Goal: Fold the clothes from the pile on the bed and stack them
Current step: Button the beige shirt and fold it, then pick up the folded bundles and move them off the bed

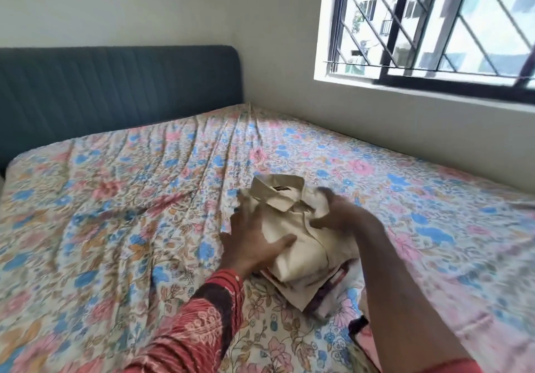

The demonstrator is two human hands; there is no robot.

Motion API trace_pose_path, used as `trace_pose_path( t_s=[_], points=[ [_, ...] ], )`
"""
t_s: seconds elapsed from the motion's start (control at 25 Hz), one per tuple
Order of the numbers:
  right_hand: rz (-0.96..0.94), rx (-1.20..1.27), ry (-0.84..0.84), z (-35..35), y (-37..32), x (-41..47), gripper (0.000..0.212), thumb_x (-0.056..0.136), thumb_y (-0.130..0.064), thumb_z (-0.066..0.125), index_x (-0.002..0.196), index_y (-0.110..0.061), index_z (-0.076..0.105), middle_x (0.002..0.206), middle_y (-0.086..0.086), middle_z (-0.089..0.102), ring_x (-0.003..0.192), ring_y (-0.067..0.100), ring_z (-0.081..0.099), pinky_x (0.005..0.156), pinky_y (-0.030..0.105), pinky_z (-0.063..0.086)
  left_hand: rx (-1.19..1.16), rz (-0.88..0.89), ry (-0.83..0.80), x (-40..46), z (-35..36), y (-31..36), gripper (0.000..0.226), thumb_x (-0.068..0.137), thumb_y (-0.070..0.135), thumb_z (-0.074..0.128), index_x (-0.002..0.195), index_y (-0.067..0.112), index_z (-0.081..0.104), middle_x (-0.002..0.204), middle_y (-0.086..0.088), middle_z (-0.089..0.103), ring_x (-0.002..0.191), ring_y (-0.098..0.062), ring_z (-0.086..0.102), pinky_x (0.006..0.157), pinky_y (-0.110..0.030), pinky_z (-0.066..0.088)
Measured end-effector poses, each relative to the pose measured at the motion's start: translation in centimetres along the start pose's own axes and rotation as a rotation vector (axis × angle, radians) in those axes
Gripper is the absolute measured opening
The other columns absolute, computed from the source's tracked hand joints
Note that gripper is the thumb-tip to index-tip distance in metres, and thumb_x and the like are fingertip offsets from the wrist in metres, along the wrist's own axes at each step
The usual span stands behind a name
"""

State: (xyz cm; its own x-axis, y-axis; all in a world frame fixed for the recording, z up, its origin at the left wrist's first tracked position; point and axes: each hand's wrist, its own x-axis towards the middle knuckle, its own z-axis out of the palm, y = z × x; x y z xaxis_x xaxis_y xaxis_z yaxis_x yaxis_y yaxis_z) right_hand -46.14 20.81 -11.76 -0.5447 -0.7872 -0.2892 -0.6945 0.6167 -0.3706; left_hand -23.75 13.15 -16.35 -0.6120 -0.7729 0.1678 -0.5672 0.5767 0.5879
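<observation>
Head camera, my only view.
It looks forward and down across the bed (pixel 115 199) from near its foot, facing the headboard (pixel 115 83).

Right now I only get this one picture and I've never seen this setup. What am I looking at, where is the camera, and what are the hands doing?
There is no machine here: a person works with bare hands, and the single camera sits on their head, looking forward and down. The left hand lies flat against the side of a folded beige shirt. The right hand touches the shirt's far side near the collar; blur hides whether it grips. The shirt sits on top of other folded clothes, on a bed with a floral sheet. A window is on the right.
</observation>
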Motion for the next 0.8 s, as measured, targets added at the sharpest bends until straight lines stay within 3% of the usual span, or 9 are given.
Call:
trace_pose_path(
  t_s=[0.08, 0.2, 0.28, 0.36, 0.48, 0.6, 0.72, 0.8],
  points=[
    [-0.088, -0.121, -0.106, 1.5, -0.4, -0.4, 0.077, 0.102, -0.057, 0.05, 0.165, -0.033, 0.012, 0.172, 0.009, -0.008, 0.155, 0.042, 0.019, 0.122, 0.046, 0.023, 0.134, -0.01, -0.145, 0.6, 0.9, -0.7, 0.126, 0.052, 0.103, 0.045, 0.158, 0.046, 0.005, 0.17, 0.006, -0.013, 0.156, -0.028, -0.01, 0.121, -0.066, 0.013],
    [-0.063, -0.06, -0.094, 3.5, 0.1, -0.7, 0.07, 0.103, -0.065, 0.039, 0.163, -0.043, 0.012, 0.169, 0.006, -0.024, 0.157, 0.043, 0.001, 0.125, 0.059, 0.012, 0.187, -0.051, -0.215, 0.5, 2.0, -2.4, 0.128, 0.048, 0.106, 0.039, 0.157, 0.051, 0.003, 0.17, 0.005, -0.01, 0.156, -0.03, -0.01, 0.12, -0.068, 0.012],
    [-0.095, -0.003, 0.083, 4.1, -0.3, -1.1, 0.064, 0.101, -0.061, 0.046, 0.159, -0.046, 0.022, 0.172, 0.004, -0.015, 0.159, 0.033, -0.006, 0.121, 0.069, 0.004, 0.133, -0.013, -0.144, 0.2, 1.1, -2.3, 0.114, 0.059, 0.098, 0.049, 0.155, 0.045, 0.018, 0.168, 0.0, 0.013, 0.154, -0.033, 0.012, 0.118, -0.063, 0.025],
    [-0.213, 0.03, 0.33, 4.3, -1.7, -1.9, 0.054, 0.1, -0.039, 0.056, 0.152, -0.041, 0.041, 0.174, 0.005, 0.001, 0.16, 0.024, -0.001, 0.122, 0.068, 0.001, 0.053, 0.032, 0.02, -0.3, -0.4, -2.3, 0.097, 0.068, 0.088, 0.057, 0.147, 0.033, 0.038, 0.151, -0.004, 0.043, 0.137, -0.028, 0.041, 0.105, -0.05, 0.044],
    [-0.283, 0.144, 0.557, 5.1, -5.4, -3.4, 0.053, 0.085, -0.013, 0.06, 0.135, -0.031, 0.063, 0.171, 0.008, 0.019, 0.159, 0.022, 0.009, 0.126, 0.06, 0.0, -0.012, 0.026, 0.15, -2.2, -3.4, -3.9, 0.077, 0.077, 0.072, 0.07, 0.136, 0.027, 0.051, 0.137, 0.0, 0.056, 0.123, -0.022, 0.053, 0.097, -0.045, 0.049],
    [-0.45, 0.137, 0.527, 7.5, -11.0, -4.8, 0.043, 0.08, -0.017, 0.055, 0.12, -0.025, 0.07, 0.163, 0.005, 0.039, 0.155, 0.021, 0.028, 0.127, 0.053, 0.005, -0.077, -0.051, 0.221, -6.0, -7.6, -6.6, 0.065, 0.08, 0.063, 0.075, 0.129, 0.026, 0.055, 0.123, 0.002, 0.061, 0.106, -0.019, 0.06, 0.088, -0.039, 0.052],
    [-0.675, 0.131, 0.418, 12.9, -18.6, -6.9, 0.025, 0.086, -0.013, 0.06, 0.105, -0.024, 0.072, 0.129, 0.003, 0.07, 0.119, 0.026, 0.065, 0.124, 0.053, 0.016, -0.039, -0.155, 0.364, -11.5, -12.1, -10.3, 0.042, 0.081, 0.051, 0.08, 0.107, 0.024, 0.062, 0.099, 0.008, 0.066, 0.08, -0.013, 0.065, 0.073, -0.035, 0.054],
    [-0.823, 0.085, 0.304, 17.2, -24.8, -10.0, 0.023, 0.089, -0.016, 0.058, 0.106, -0.026, 0.071, 0.109, 0.001, 0.076, 0.103, 0.027, 0.07, 0.122, 0.054, 0.022, 0.035, -0.274, 0.459, -16.0, -16.3, -13.5, 0.027, 0.082, 0.044, 0.081, 0.089, 0.024, 0.064, 0.086, 0.012, 0.067, 0.065, -0.008, 0.064, 0.069, -0.035, 0.056]
  ],
)
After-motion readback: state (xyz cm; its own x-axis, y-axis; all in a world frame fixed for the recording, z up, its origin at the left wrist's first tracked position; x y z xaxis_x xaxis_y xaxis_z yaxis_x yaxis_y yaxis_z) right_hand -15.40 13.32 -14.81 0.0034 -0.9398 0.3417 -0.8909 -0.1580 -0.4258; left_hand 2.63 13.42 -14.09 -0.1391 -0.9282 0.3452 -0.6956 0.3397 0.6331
